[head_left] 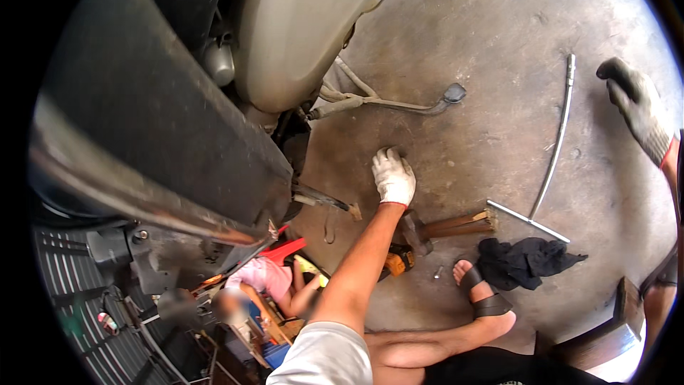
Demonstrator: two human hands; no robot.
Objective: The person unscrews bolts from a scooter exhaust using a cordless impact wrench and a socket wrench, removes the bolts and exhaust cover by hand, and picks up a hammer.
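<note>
The floor (463, 28) is looking like matt, stained concrete, while the T-handled tool (560, 135) is gleaming in smooth metal. Knitted cloth gloves (396, 187) are giving the left hand (392, 172) and right hand (636, 105) a rough finish. The rag (526, 260) is showing dull cloth; the pale panel (292, 28) is looking like smooth, scuffed plastic.

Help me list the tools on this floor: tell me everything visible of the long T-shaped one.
The T-shaped tool looks like bare, silvery metal: a slim shaft with a slightly thicker, socket-like far end and a straight crossbar at the near end. It lies flat on the grey floor, the shaft looking bowed, perhaps only through the lens. The crossbar's right end is close by the black cloth; whether they touch is unclear. The gloved right hand is apart from it.
</note>
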